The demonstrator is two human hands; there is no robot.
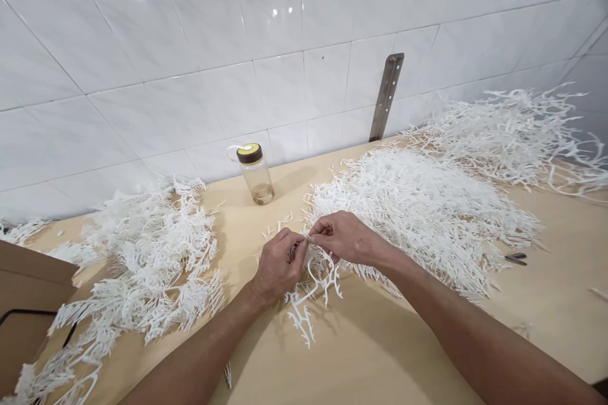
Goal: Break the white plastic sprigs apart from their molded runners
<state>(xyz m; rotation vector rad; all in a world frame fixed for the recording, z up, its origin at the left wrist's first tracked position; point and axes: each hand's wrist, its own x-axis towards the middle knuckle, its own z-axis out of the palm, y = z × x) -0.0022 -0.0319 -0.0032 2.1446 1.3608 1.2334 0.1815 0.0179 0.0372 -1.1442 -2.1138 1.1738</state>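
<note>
Over the middle of the table, my left hand (281,264) and my right hand (346,237) meet with their fingertips almost touching. Between them they pinch a white branching plastic sprig (304,300), whose forked stems hang down below the fingers. The exact spot where the fingertips hold it is partly hidden. Just beyond my right hand spreads a large heap of thin white plastic pieces (418,202). To the left of my left hand lies another pile of white branched sprigs (156,259).
A clear bottle (258,180) with a dark and yellow lid stands near the tiled wall. More long white strands (513,133) pile up at the back right. Small snips (516,259) lie right of the heap. A metal bracket (387,98) leans upright; a cardboard box (33,304) sits left.
</note>
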